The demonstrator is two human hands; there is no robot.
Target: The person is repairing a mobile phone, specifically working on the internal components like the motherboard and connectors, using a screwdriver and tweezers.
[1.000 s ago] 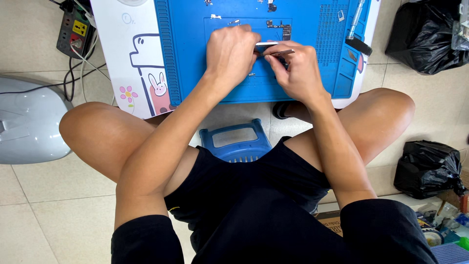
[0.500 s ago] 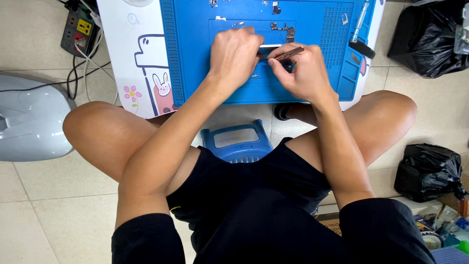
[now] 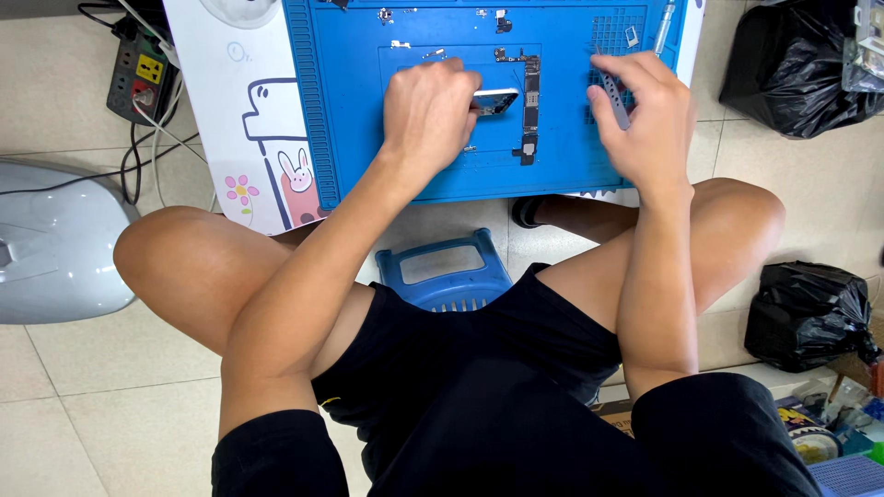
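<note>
My left hand (image 3: 428, 115) rests on the blue work mat (image 3: 359, 110) and grips a small phone part (image 3: 495, 99) with a pale shiny face. Just right of it a long narrow circuit board (image 3: 530, 106) lies on the mat. My right hand (image 3: 649, 115) is over the mat's right side, above a grid of small compartments (image 3: 615, 37), and holds thin metal tweezers (image 3: 613, 97) pointing down. Tiny screws and metal bits (image 3: 502, 20) are scattered along the mat's top.
The mat lies on a white low table with a cartoon rabbit drawing (image 3: 272, 138). A blue plastic stool (image 3: 444, 269) stands under my legs. A power strip with cables (image 3: 138, 78) is at top left, a grey-white appliance (image 3: 46, 244) at left, black bags (image 3: 796, 64) at right.
My right hand has moved away from the left hand to the mat's right side with the tweezers. The circuit board is now uncovered. The camera shifted slightly.
</note>
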